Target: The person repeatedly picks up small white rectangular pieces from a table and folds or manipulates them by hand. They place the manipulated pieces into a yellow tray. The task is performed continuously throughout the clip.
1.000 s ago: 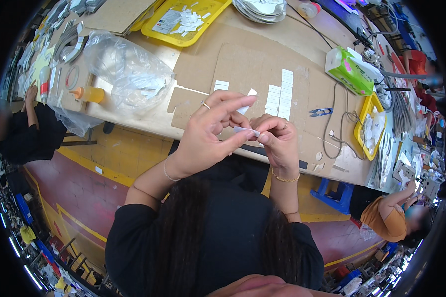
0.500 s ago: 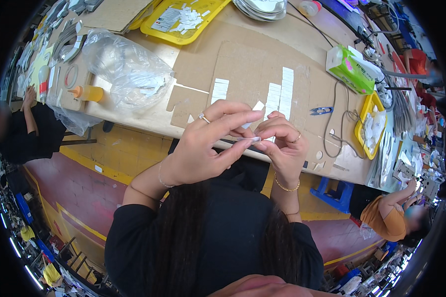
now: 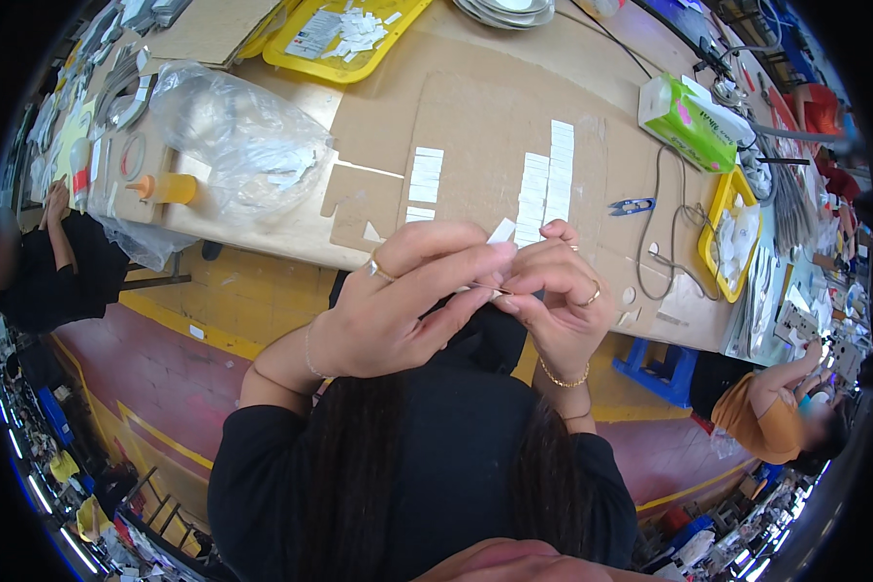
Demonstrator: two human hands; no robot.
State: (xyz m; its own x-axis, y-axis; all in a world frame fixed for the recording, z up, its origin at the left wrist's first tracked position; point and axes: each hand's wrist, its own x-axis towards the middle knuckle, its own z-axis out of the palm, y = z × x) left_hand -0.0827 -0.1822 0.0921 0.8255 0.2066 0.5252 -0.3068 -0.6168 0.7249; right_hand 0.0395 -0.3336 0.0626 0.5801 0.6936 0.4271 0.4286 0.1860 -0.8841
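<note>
My left hand (image 3: pixel 395 303) and my right hand (image 3: pixel 559 303) meet above the table's near edge, fingertips pinched together. Between them is a small thin white piece (image 3: pixel 489 288), seen nearly edge-on and partly hidden by the fingers. A second small white rectangular piece (image 3: pixel 501 231) sticks up from the fingers of my left hand. Just beyond, on a brown cardboard sheet (image 3: pixel 485 121), similar white pieces lie in neat columns: a short column (image 3: pixel 425 175) to the left and two longer, adjoining columns (image 3: pixel 559 167) to the right.
Blue thread snips (image 3: pixel 632 207) and a looped cord lie to the right, near a green tissue pack (image 3: pixel 687 124) and a yellow tray (image 3: pixel 716 233). Leftward are a clear plastic bag (image 3: pixel 233 136) and an orange bottle (image 3: pixel 168 188). Another yellow tray (image 3: pixel 400 34) holds loose white pieces. People sit at both sides.
My right hand has shifted slightly right and its fingers have re-formed around the thin piece. That piece now shows more edge-on. The view has shifted a little.
</note>
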